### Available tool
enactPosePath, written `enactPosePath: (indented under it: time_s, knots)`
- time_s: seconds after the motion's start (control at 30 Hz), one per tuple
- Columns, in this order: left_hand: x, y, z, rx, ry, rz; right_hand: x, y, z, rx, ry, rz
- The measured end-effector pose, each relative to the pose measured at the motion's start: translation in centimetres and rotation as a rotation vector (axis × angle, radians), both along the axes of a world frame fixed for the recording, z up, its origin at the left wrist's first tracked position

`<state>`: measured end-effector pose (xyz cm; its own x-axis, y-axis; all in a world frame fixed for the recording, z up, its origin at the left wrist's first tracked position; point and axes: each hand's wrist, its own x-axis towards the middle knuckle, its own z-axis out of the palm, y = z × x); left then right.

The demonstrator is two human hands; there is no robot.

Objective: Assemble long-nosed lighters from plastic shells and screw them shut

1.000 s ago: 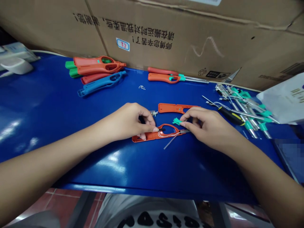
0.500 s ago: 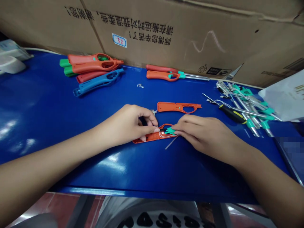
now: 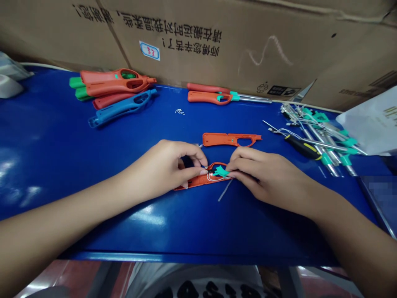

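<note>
Pinching Tiny Parts

The left hand (image 3: 161, 165) pinches the orange lighter shell (image 3: 194, 182) on the blue counter (image 3: 56, 174). The right hand (image 3: 263, 171) is clamped on the little green piece (image 3: 221, 171) inside it, beside thin white wires (image 3: 214, 177)

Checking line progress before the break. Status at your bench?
Left hand gripping wired orange plastic lighter-shell half. Right hand on teal plastic piece at its end. Thin grey metal strip just below; second orange shell half lying apart beyond.
</note>
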<state>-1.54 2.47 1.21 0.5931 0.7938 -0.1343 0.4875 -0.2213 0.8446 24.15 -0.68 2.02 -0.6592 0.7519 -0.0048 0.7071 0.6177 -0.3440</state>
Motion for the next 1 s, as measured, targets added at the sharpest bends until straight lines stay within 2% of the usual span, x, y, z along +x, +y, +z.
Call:
enactPosePath:
  time_s: [0.17,0.4,0.57,0.8,1.0]
  knots:
    - [0.1,0.0,0.1,0.031,-0.011,-0.013,0.1,0.1,-0.1,0.004,0.026,0.005]
    - [0.1,0.0,0.2,0.076,0.002,-0.034,-0.6,-0.1,-0.5,0.16,-0.044,0.067]
    - [0.3,-0.1,0.3,0.086,0.016,-0.028,-0.7,-0.2,-0.8,0.201,-0.087,0.114]
    - [0.4,-0.1,0.3,0.079,0.013,-0.023,-0.7,-0.2,-0.9,0.193,-0.03,0.125]
    - [0.3,-0.1,0.4,0.06,0.04,-0.018,-0.9,-0.5,-0.8,0.279,-0.01,0.117]
